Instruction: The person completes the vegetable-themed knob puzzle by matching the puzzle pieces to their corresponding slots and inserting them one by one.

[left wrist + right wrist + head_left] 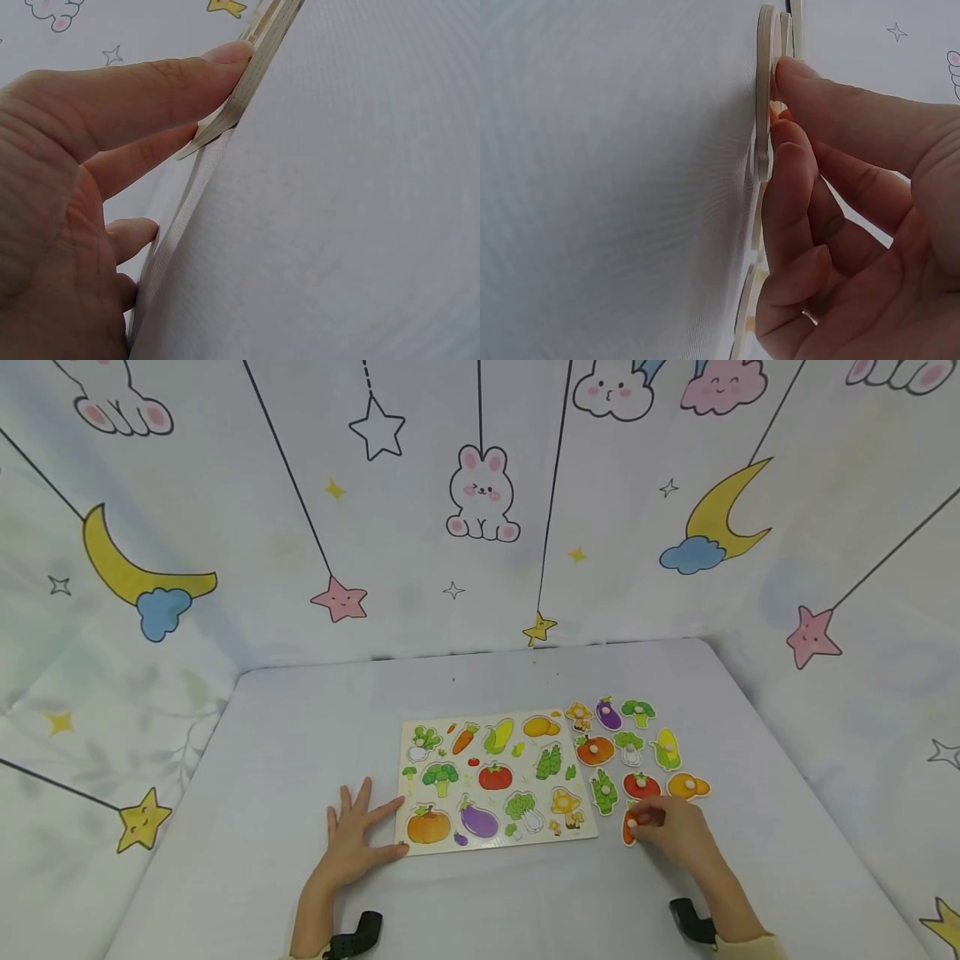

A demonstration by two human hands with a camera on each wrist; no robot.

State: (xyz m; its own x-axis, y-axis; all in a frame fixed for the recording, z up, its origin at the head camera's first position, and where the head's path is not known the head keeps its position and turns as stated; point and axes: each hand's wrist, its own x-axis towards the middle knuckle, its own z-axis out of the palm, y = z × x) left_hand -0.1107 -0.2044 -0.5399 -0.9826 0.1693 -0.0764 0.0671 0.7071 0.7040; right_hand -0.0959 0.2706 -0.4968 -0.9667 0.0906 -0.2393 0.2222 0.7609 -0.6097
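Note:
A wooden vegetable puzzle board [467,785] lies flat on the table. My left hand [351,843] is spread at its left side, the thumb on the lower-left corner and the index fingertip touching the left edge. Right of the board, my right hand [675,831] pinches the carrot puzzle piece [627,835] with thumb and fingers. In the right wrist view, that piece [764,90] shows edge-on beside the fingertips, close over the cloth. A tomato piece [641,783] lies right above this hand, and an orange-yellow potato-like piece [686,786] lies beside it.
Several more knobbed pieces lie right of the board, including an eggplant [609,715], a pumpkin [595,750] and a corn [666,750]. White cloth [510,902] covers the table. A patterned fabric backdrop [420,527] rises behind it. Black wrist mounts [693,922] sit on both forearms.

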